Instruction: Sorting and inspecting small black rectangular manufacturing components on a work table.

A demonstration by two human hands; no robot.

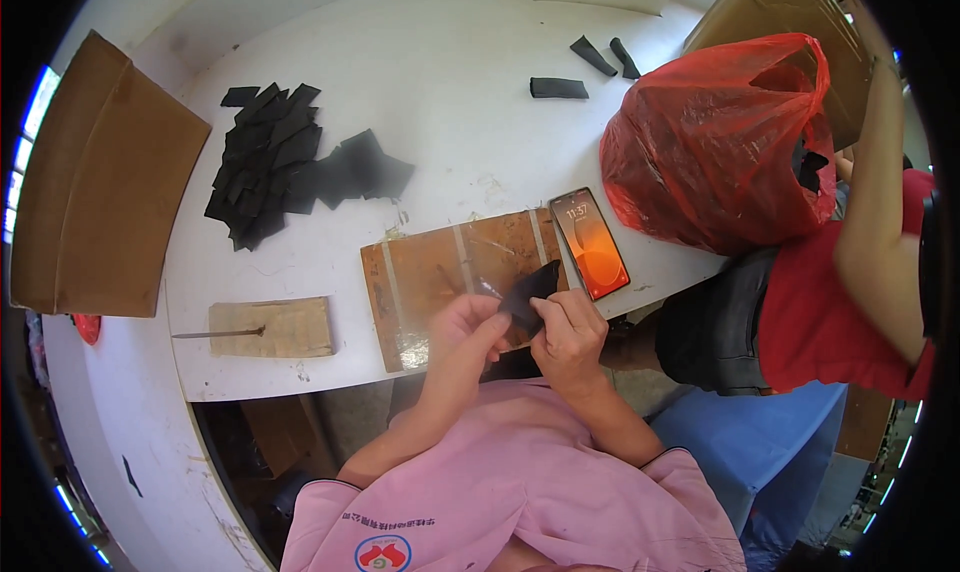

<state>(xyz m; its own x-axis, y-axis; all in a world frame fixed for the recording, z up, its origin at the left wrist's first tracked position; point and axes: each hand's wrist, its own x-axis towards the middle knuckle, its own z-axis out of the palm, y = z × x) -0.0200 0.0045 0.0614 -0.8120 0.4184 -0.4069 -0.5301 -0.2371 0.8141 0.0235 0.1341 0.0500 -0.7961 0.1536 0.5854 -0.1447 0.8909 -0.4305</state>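
One black piece (528, 294) pinched by right hand (570, 334); left hand (464, 330) at edge, grip unclear; loosened pinch could drop it.

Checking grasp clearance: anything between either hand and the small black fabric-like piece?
Nothing visible: the right hand pinches the black fabric-like piece, and the left hand appears to touch its left edge. The brown rectangular board with pale stripes lies beneath, not between.
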